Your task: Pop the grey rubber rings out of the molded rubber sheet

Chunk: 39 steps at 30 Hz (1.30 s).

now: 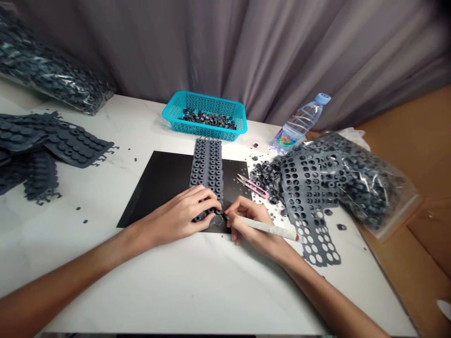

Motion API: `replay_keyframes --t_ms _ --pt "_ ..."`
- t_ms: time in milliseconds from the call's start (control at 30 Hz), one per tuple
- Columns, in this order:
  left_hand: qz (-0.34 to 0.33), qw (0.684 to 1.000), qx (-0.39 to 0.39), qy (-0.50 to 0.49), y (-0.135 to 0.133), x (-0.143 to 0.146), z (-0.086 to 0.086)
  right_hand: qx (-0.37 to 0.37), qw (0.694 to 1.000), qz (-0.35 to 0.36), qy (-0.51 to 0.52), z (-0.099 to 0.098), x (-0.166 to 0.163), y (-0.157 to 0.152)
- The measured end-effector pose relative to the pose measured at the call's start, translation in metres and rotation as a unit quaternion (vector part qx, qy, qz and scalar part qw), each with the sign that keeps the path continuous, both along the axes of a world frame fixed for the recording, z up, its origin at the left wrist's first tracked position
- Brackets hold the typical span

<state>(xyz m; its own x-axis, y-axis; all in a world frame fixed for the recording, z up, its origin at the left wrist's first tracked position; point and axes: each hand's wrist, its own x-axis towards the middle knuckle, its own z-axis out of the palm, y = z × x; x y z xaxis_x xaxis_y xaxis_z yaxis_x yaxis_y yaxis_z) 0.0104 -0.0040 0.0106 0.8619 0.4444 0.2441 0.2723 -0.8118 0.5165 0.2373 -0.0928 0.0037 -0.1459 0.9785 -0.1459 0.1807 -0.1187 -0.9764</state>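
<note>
A grey rubber strip studded with round grommets lies lengthwise on a black mat. My left hand presses down on the strip's near end, fingers curled over it. My right hand grips a white pen-like cutting tool, its tip at the strip's near right corner, close to my left fingertips.
A teal basket of loose grey rings stands behind the mat. Pink snips lie at the mat's right edge. Punched-out rubber sheets, loose rings, a plastic bag of parts and a water bottle sit on the right. Uncut sheets lie on the left.
</note>
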Motion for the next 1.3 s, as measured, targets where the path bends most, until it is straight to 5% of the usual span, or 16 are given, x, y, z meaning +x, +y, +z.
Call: replay_keyframes --t_ms 567,667,767,900,1033,1167,1300 --pt "0.015 0.994 0.107 0.013 -0.013 0.008 -0.006 0.024 0.997 0.002 -0.069 0.001 -0.003 -0.002" --pt "0.108 0.987 0.004 -0.122 -0.012 0.009 0.004 0.029 0.996 -0.002 -0.089 0.001 -0.003 -0.003" --pt "0.196 0.947 -0.146 -0.211 -0.003 0.006 0.017 -0.007 1.0 0.004 -0.024 0.0 0.0 -0.002" --pt "0.157 0.887 -0.389 -0.193 0.004 0.001 0.019 -0.023 0.996 0.0 0.083 -0.001 0.006 0.005" --pt "0.156 0.818 -0.528 -0.166 0.0 0.001 0.01 0.007 0.994 -0.061 0.094 -0.003 0.01 0.013" --pt "0.154 0.753 -0.622 -0.15 -0.005 0.003 0.008 0.015 0.992 -0.099 0.073 -0.007 0.011 0.019" --pt "0.156 0.733 -0.645 -0.153 -0.004 0.004 0.008 0.006 0.994 -0.097 0.057 -0.008 0.012 0.019"
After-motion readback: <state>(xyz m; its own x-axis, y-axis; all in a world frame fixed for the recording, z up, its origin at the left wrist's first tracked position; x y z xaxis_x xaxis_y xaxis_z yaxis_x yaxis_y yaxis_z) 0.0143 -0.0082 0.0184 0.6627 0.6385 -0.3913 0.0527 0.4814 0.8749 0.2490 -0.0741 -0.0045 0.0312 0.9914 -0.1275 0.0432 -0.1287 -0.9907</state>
